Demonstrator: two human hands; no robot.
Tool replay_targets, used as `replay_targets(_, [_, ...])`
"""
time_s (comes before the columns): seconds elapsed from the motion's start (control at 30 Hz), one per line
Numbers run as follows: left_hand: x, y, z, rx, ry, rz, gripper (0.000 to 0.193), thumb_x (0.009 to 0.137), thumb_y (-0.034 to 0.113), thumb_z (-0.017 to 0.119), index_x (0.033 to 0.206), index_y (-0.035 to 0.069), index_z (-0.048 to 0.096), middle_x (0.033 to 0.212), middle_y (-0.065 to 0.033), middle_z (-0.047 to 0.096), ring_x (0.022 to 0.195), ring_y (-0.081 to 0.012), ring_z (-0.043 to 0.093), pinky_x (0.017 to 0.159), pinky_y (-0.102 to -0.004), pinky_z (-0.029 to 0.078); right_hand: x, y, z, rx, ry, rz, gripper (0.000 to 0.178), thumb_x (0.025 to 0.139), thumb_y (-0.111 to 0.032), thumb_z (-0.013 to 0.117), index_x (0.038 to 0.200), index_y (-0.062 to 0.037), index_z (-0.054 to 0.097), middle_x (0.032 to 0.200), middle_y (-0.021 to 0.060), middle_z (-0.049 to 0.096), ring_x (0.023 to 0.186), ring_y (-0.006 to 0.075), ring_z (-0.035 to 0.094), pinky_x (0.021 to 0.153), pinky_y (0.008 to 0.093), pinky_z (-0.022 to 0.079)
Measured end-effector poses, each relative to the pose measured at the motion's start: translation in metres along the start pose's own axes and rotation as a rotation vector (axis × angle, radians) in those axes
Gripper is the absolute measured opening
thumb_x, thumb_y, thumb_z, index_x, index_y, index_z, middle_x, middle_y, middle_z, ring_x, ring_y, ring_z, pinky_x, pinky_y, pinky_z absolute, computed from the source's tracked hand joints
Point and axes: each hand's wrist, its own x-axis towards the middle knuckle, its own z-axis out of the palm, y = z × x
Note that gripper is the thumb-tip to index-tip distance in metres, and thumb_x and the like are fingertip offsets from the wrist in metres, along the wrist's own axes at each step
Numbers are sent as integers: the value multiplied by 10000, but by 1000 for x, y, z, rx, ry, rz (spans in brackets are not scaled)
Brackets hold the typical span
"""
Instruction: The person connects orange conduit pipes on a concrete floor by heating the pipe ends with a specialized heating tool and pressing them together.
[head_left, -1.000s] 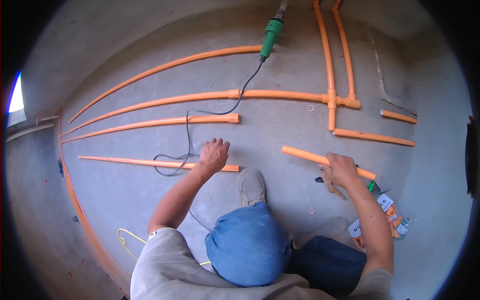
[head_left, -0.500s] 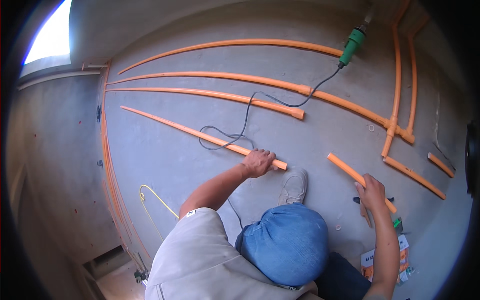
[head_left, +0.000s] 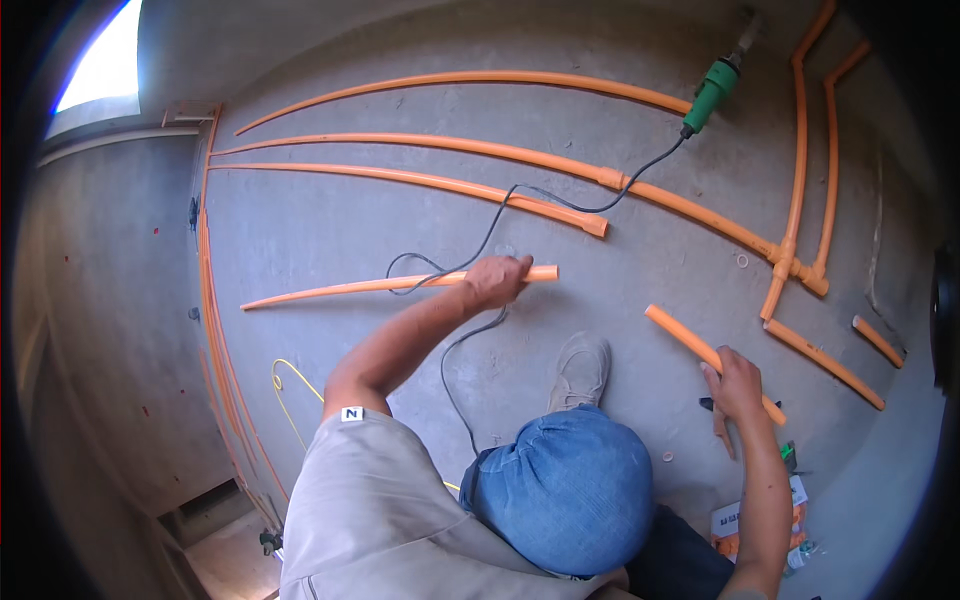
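My left hand (head_left: pixel 498 281) is closed around a long orange pipe (head_left: pixel 350 290) near its right end. The pipe's other end tapers away to the far left, and a dark cable (head_left: pixel 420 258) crosses it. My right hand (head_left: pixel 738 384) grips a shorter orange pipe (head_left: pixel 682 333), whose upper end points up and left. The two pipes are apart, with my shoe (head_left: pixel 580 372) on the floor between my hands. A green hot-air gun (head_left: pixel 712 95), with that cable attached, lies at the top right beside another pipe's end.
Long orange pipes (head_left: pixel 440 142) lie across the grey floor. Joined pipe runs (head_left: pixel 800 180) with a tee and loose offcuts (head_left: pixel 825 360) are at right. By my right forearm lie a brown-handled tool (head_left: pixel 722 435) and a printed package (head_left: pixel 727 522). A yellow cord (head_left: pixel 285 410) lies at left.
My left hand has moved up and left with the long pipe, whose near end swung upward while its far end dropped lower in view. The right hand still holds the short pipe.
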Motion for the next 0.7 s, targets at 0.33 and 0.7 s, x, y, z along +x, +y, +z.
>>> replay_targets(0.33, [41, -54, 6, -14, 114, -70, 249, 960, 77, 553, 1201, 13, 567, 1086, -238, 695, 1028, -434, 673, 902, -520, 532, 18, -27, -13, -36, -115, 34, 234, 899, -213, 734, 1037, -54, 630, 944, 199, 714, 887, 425, 694, 784, 534, 552])
replay_targets(0.7, [-1, -84, 31, 338, 312, -487, 293, 952, 191, 591, 1226, 96, 626, 1325, -136, 586, 1304, -355, 537, 1095, -725, 315, 142, -144, 7, 101, 56, -194, 463, 855, -137, 735, 1309, -115, 645, 1113, 151, 670, 989, 394, 692, 866, 493, 575])
